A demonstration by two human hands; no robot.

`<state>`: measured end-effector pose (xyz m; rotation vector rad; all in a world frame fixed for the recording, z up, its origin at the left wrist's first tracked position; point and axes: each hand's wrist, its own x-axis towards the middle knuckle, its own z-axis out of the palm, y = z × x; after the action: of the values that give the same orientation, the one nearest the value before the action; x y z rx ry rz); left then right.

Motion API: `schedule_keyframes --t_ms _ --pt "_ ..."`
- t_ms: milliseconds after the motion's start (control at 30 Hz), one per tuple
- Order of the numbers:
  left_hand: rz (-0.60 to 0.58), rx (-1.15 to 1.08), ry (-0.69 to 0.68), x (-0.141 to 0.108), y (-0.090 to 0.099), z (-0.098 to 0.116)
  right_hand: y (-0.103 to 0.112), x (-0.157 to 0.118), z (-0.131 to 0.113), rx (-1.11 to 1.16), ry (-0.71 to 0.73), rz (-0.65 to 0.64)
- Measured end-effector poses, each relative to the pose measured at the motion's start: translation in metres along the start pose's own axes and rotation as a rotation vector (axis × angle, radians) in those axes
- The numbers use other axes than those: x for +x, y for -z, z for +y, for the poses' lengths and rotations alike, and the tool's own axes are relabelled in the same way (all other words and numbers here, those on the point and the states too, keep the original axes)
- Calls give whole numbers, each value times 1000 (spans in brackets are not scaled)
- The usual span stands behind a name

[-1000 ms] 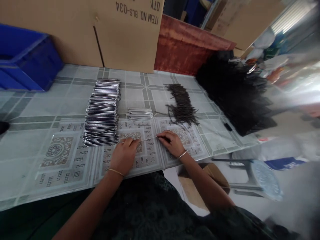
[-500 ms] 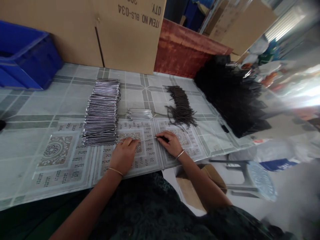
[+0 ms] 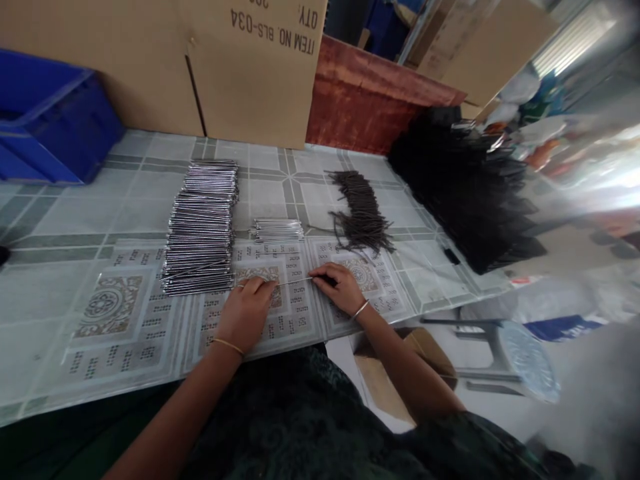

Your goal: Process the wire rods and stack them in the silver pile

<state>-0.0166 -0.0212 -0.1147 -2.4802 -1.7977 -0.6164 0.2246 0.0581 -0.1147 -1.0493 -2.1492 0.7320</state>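
Note:
A thin silvery rod (image 3: 294,281) runs between my two hands, low over the near part of the table. My left hand (image 3: 249,309) is closed round its left end, with a ring and a bangle showing. The fingertips of my right hand (image 3: 340,287) pinch the other end; a dark spot by the thumb is too small to make out. Just beyond lies a small row of thin silver rods (image 3: 278,231). Left of it is a long stack of ridged metal rods (image 3: 200,233). A bunch of dark brown cord pieces (image 3: 364,210) lies beyond my right hand.
The table (image 3: 40,300) has a patterned plastic cover. A blue crate (image 3: 60,127) and a large cardboard box (image 3: 255,87) stand along the back. Black items (image 3: 460,187) are heaped at the right. A stool (image 3: 530,360) and an open carton (image 3: 385,380) are below the edge.
The view has shifted slightly. Both hands keep hold of the thin rod in nearly the same place, and the piles have not changed.

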Motion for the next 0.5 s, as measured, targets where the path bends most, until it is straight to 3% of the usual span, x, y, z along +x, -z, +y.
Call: schedule_keyframes --t_ms 500 --pt "-30 33 18 1 3 1 0 -1 2 31 21 10"
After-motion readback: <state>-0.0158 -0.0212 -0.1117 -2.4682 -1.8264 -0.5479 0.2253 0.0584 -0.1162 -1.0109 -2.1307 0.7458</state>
